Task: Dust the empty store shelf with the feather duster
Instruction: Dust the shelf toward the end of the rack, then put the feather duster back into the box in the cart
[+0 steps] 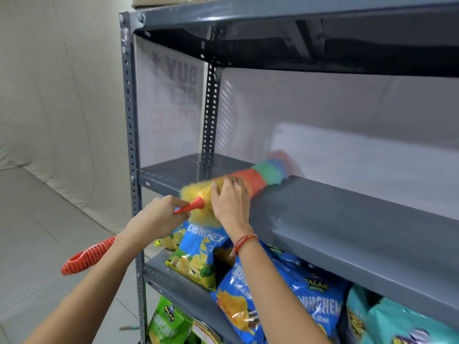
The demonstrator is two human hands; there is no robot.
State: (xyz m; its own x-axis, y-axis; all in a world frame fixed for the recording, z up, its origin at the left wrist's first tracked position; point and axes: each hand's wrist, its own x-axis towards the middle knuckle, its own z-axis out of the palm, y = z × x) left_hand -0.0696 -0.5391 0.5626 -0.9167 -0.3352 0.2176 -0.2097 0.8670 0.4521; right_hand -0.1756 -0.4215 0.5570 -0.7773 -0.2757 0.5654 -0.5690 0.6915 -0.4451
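So the rainbow-coloured fluffy feather duster with the orange-red ribbed plastic handle [238, 181] is lying across the front lip of the empty grey metal shelf [347, 219], its head angled up and to the right, away from both hands. The far tip, blue going to red, is blurred, so I can't make out much there. The yellow end of the fluff sits right between the two hands.

The left hand [159, 217] is closed around the thin part of the handle just below the orange cone where the fluff starts, and the thick ribbed grip sticks out behind the wrist, down and to the left. The right hand [231, 202] is laid on top of the yellow and orange fluff, fingers curled over it, pressing it against the shelf edge. There's a red thread bracelet [244, 242] on that wrist.

Under the forearms, on the next shelf down, are blue crisp bags [285, 294] and one with a yellow-green bottom [193, 259]. Lower still, below the left arm, there's a green snack bag [169, 321]. Left of the left hand runs the grey perforated upright post [129, 120].
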